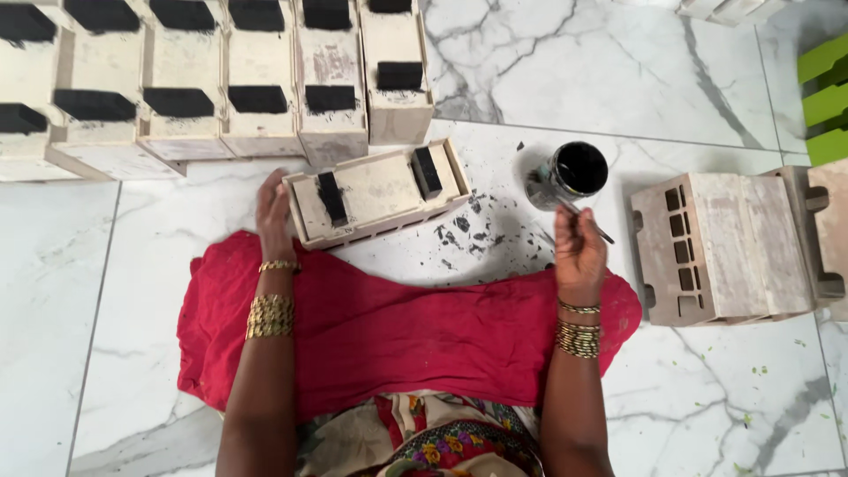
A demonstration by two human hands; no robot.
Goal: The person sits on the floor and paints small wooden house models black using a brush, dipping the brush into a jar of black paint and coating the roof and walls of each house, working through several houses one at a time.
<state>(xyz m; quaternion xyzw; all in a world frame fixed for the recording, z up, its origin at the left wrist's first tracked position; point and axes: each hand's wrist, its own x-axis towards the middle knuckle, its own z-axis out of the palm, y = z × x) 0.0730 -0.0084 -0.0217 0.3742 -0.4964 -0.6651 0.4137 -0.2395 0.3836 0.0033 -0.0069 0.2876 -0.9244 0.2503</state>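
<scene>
L hand (272,212) flat on wooden box (378,192) at its 9 o'clock end, R hand (579,252) pinching thin brush (574,212), black paint pot (579,170) at 12 o'clock, marble floor (618,71).

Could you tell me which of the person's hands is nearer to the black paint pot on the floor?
The right hand: it holds a thin brush just below the black paint pot. The left hand rests far across, on the left end of the wooden box.
</scene>
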